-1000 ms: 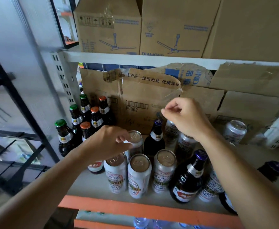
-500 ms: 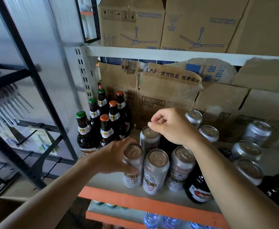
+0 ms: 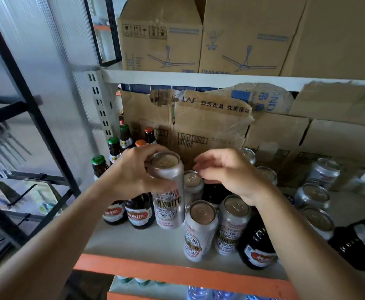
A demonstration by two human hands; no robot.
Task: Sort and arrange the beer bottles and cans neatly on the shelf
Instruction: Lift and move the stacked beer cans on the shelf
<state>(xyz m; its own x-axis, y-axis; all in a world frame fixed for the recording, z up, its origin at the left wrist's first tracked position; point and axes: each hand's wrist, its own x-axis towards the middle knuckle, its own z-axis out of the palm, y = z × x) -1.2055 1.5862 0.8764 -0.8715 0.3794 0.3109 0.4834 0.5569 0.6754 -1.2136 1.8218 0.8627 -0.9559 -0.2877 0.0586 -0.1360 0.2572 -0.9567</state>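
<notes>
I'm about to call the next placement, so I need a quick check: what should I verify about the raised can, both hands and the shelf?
1. Grip: left hand wraps the top of the tall silver aluminium can: ok.
2. Can off the shelf: its base hangs above the grey shelf board: ok.
3. Right hand free: open, holding nothing, above the small silver can: ok.
4. Landing space: bare board at front left: ok.
5. Sorted: dark brown glass bottle with red label stands among the front silver cans: not ok.
6. Dark bottle at far right upright: cannot tell.
</notes>
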